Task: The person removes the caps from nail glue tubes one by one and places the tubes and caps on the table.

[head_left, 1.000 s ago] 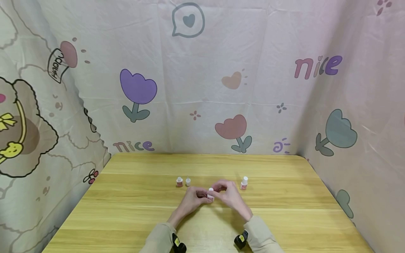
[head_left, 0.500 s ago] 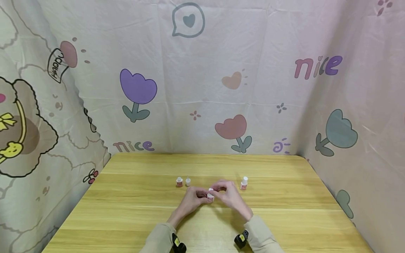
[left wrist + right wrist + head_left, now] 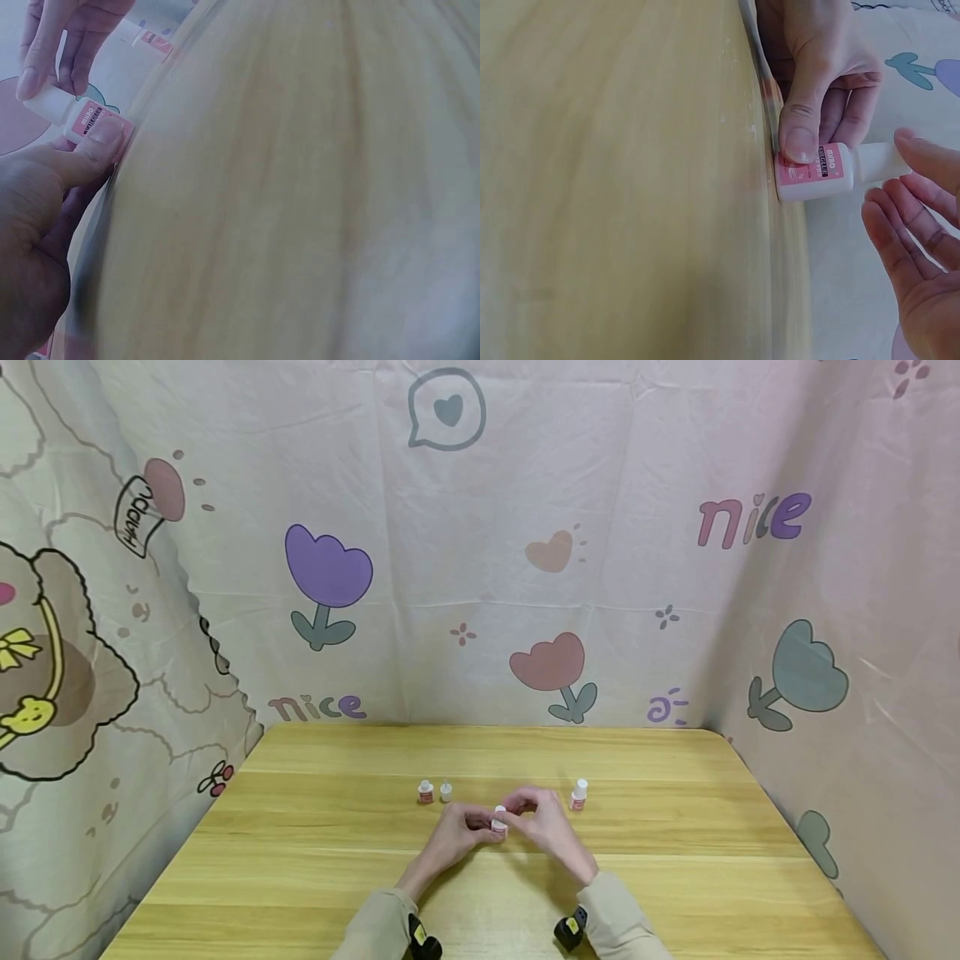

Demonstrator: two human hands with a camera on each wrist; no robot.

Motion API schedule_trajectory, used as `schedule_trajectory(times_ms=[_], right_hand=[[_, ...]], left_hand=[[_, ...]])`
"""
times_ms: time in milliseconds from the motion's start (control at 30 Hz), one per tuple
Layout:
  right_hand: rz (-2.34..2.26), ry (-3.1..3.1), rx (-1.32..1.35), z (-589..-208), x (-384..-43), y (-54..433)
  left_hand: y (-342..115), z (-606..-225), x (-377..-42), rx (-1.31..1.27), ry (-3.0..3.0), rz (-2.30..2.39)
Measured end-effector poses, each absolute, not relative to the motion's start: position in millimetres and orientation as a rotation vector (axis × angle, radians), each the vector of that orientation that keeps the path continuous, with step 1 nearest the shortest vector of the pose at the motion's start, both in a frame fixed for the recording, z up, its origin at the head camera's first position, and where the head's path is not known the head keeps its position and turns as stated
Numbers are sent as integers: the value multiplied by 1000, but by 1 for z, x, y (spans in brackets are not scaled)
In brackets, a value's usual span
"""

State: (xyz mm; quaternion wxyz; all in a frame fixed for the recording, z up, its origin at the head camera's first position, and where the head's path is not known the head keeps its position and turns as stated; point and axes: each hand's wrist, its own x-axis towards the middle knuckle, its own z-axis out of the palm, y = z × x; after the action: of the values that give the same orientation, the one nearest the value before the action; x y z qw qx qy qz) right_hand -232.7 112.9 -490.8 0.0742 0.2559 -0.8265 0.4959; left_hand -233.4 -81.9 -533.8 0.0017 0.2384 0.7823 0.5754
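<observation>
A small white glue bottle (image 3: pixel 499 829) with a pink label stands upright on the table between both hands. My left hand (image 3: pixel 453 835) grips its body, the thumb lying over the label (image 3: pixel 821 169) in the right wrist view. From the other side, my right hand (image 3: pixel 551 825) pinches the white cap (image 3: pixel 877 161) between thumb and fingers. In the left wrist view, the cap sits on the bottle. Left of the hands, a similar bottle (image 3: pixel 426 793) without its tall cap stands beside a loose white cap (image 3: pixel 446 792) with a thin tip pointing up.
A third bottle (image 3: pixel 578 796), capped and pink-labelled, stands upright beyond my right hand. The wooden table (image 3: pixel 337 860) reaches back to a patterned cloth (image 3: pixel 465 568) hung behind it and along both sides. Both wrists carry black cameras (image 3: pixel 572 928) below beige sleeves.
</observation>
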Motion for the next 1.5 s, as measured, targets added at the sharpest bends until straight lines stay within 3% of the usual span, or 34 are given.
schedule_trajectory(times_ms=[1500], right_hand=[[1542, -2471, 775, -493, -232, 114]], left_hand=[[-82, -532, -232, 763, 2497, 1784]])
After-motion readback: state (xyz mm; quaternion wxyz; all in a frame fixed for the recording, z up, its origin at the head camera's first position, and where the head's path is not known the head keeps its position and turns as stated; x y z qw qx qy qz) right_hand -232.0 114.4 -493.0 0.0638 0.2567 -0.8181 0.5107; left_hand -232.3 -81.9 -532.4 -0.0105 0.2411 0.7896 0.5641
